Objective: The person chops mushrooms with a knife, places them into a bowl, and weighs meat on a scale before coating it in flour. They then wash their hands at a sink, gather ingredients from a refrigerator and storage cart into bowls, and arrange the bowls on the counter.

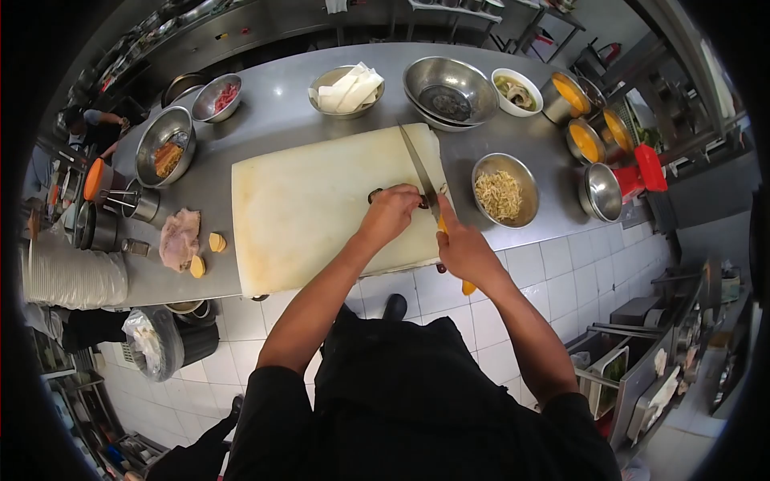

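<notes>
My right hand (468,252) is wrapped round the yellow handle of a long knife (419,167), its index finger stretched along the blade's base. The blade points away from me near the right end of the white cutting board (313,208). Just left of the blade, my left hand (391,210) presses with curled fingers on a small dark piece of food (423,201). Another bit of the dark food shows at the left side of that hand. A small pale piece (443,188) lies right of the blade.
Right of the board stands a bowl of pale shreds (504,195). Behind it are a bowl of white slabs (347,90) and stacked steel bowls (451,90). Raw meat (180,239) lies left. Orange-filled containers (585,140) stand far right. Another person (96,128) is at the far left.
</notes>
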Demonstrator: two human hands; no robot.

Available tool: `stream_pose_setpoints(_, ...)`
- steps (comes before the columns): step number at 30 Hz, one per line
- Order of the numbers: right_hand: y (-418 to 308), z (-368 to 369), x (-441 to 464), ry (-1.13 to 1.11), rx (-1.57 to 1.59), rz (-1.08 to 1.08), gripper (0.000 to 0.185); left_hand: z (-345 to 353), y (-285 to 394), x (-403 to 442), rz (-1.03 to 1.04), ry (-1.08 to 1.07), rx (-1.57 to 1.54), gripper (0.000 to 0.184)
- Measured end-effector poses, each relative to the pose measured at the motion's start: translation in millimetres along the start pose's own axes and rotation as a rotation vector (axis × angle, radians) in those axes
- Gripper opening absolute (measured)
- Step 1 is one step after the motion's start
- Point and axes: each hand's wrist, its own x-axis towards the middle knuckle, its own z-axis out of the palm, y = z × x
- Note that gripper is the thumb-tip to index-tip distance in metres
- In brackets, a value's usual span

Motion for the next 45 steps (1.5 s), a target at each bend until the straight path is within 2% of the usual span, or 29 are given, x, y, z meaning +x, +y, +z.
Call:
stream_pose_setpoints(4, -1, 22, 9, 0.086, -0.009, -0.035, 0.065, 5, -6, -1, 0.020, 0.035, -0.018, 0.012)
stream_pose_setpoints(7, -6, 3, 8, 0.010, 0.006, 0.009, 0.064, 6, -9, -4, 0.000, 0.064, -0.024, 0.011)
stream_pose_setpoints(13, -6, 22, 15, 0.056, 0.007, -0.013, 0.065, 4, -10, 3, -0.004, 0.063, 0.001, 0.010)
stream_pose_setpoints(16, -12, 6, 13, 0.039, -0.058, -0.019, 0.065, 1, -11, 2, 0.034, 0.043, 0.015, 0.009)
stream_pose_setpoints(21, -6, 31, 22, 0.084, 0.005, -0.018, 0.065, 2, -13, -1, 0.023, 0.038, 0.025, 0.010)
stream_pose_setpoints(27, -4, 24, 26, 0.077, -0.009, -0.019, 0.066, -3, -11, 0, -0.018, 0.108, -0.085, 0.010)
stream_pose_setpoints(31, -16, 11, 23, -0.012, -0.010, 0.052, 0.068, -3, -9, 2, 0.010, 0.084, 0.030, 0.009)
stream_pose_setpoints(37, -6, 13, 23, 0.091, 0.013, -0.048, 0.065, 0, -6, 1, -0.010, 0.027, 0.100, 0.009)
stream_pose_setpoints(45, -10, 17, 19, 0.037, 0.067, 0.023, 0.068, 2, -4, 3, -0.027, 0.054, 0.101, 0.007)
